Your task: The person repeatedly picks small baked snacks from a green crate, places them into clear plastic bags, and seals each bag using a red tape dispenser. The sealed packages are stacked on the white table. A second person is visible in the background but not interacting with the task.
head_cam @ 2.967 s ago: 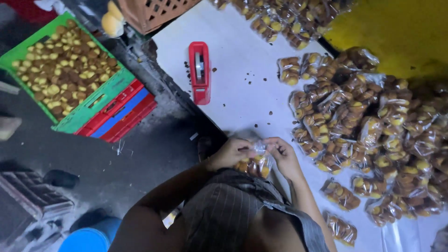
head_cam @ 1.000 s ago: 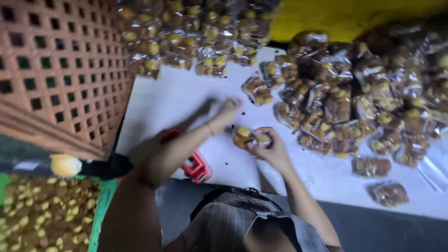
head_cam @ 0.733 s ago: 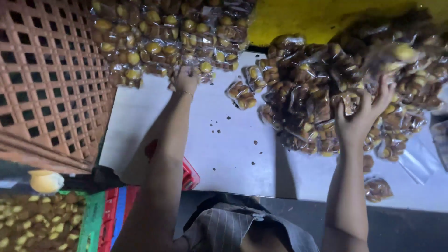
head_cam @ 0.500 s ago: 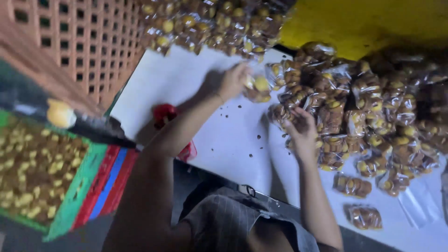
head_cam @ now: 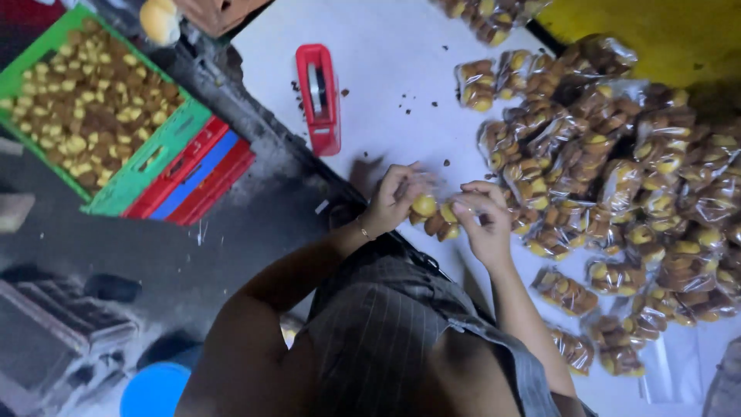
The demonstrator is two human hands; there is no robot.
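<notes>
Two hands meet at the near edge of the white table [head_cam: 401, 69], both closed on one clear bag of small yellow-brown cakes [head_cam: 434, 216]. Biggest item: the heap of filled bags [head_cam: 617, 177] covering the table's right side, just beside the held bag. Next, green crate [head_cam: 147, 166] full of loose cakes on the floor to the left, resting on red and blue crates [head_cam: 197, 181]. Then the red tape dispenser [head_cam: 319, 96] on the table, well apart from the hands. Left hand [head_cam: 392, 202] grips the bag's left end, right hand [head_cam: 485, 224] pinches its right end. Dark crumbs [head_cam: 401, 96] are scattered on the table.
</notes>
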